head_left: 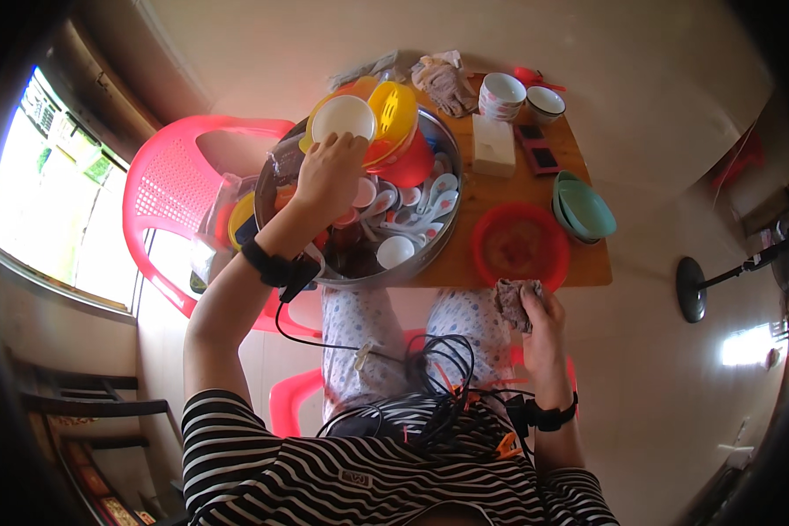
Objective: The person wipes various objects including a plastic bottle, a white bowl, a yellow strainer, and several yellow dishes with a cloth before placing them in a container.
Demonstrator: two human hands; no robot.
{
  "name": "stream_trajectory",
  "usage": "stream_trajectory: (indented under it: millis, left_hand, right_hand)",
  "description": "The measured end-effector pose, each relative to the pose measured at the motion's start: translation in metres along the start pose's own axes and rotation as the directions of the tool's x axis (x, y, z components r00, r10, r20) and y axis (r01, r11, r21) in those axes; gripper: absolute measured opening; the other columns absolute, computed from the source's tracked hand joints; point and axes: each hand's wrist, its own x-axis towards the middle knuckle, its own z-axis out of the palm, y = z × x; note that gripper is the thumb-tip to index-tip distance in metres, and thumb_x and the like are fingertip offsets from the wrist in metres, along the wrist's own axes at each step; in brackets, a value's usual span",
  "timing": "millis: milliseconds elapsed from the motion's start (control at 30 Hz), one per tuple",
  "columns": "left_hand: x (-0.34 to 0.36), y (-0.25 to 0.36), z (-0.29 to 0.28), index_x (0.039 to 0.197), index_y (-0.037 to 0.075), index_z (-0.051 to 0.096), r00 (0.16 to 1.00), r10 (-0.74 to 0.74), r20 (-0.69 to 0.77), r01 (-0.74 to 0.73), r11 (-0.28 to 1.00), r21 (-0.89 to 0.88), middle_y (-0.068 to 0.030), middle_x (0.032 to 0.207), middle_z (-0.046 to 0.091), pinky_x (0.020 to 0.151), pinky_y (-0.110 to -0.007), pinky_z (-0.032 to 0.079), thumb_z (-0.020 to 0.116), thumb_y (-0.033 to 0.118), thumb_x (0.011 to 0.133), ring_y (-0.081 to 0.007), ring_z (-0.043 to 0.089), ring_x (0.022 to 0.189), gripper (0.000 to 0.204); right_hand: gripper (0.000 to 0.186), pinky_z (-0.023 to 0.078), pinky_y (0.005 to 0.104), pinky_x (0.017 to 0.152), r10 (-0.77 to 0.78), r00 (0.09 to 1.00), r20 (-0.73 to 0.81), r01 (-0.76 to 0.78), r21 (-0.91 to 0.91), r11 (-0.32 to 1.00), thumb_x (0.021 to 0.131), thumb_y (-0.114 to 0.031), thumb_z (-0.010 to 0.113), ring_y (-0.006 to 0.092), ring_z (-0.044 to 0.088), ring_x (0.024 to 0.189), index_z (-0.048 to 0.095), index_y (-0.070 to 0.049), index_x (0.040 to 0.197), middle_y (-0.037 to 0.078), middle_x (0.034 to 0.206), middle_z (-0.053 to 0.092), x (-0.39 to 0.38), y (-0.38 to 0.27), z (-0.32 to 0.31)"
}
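Note:
My left hand (331, 174) is closed on the near rim of a white bowl (343, 112) above a large metal basin (457, 206). Yellow and red plastic containers (401, 123) stand beside the bowl, within the basin. Several white spoons (441, 206) and a small white cup (395, 252) lie lower in it. Over the table's front edge, my right hand (544, 331) grips a crumpled grey-brown cloth (511, 303). The cloth is close to the near rim of a red plastic bowl (479, 254); whether they touch is unclear.
On the wooden table (594, 263) are green bowls (586, 209), stacked white bowls (502, 92), a white box (493, 145), a dark red phone-like object (537, 149) and a bunched cloth (445, 83). A pink chair (153, 175) stands left. Black cables (447, 364) lie across my lap.

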Motion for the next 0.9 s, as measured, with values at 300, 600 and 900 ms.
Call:
stream_trajectory:
  millis: [300,600,900]
  left_hand:
    - [-0.081,0.02,-0.013,0.108,0.007,0.061,1.0,0.013,-0.027,-0.015,0.998,-0.06,-0.0095,0.098,0.061,0.088,-0.043,0.047,0.073,0.013,0.078,-0.0311,0.06,0.098,0.033]
    - [-0.123,0.025,-0.006,0.101,0.004,0.06,0.998,0.055,0.016,-0.053,0.991,-0.122,-0.0103,0.098,0.057,0.087,-0.041,0.047,0.067,0.013,0.078,-0.0307,0.056,0.098,0.025]
    - [-0.134,0.032,-0.008,0.095,0.005,0.064,0.981,-0.187,-0.049,0.151,0.901,-0.408,-0.0117,0.092,0.06,0.079,-0.044,0.047,0.064,0.008,0.086,-0.0348,0.058,0.089,0.009]
  right_hand:
    - [0.018,0.052,0.0297,0.077,0.043,0.999,-0.013,-0.043,-0.049,0.998,0.097,-0.014,0.062,0.0113,0.063,0.089,0.065,-0.001,0.109,0.002,0.1,0.067,-0.011,0.004,0.014]
    - [0.018,0.051,0.026,0.082,0.066,0.972,0.224,-0.065,-0.01,0.998,0.096,-0.013,0.065,0.0101,0.064,0.089,0.066,-0.001,0.109,0.003,0.1,0.069,-0.002,0.001,0.06]
    - [0.03,0.052,0.0295,0.082,-0.262,0.809,0.527,0.444,-0.254,0.86,0.094,-0.021,0.068,0.0133,0.064,0.096,0.062,-0.003,0.117,0.009,0.105,0.068,0.038,0.007,0.141]
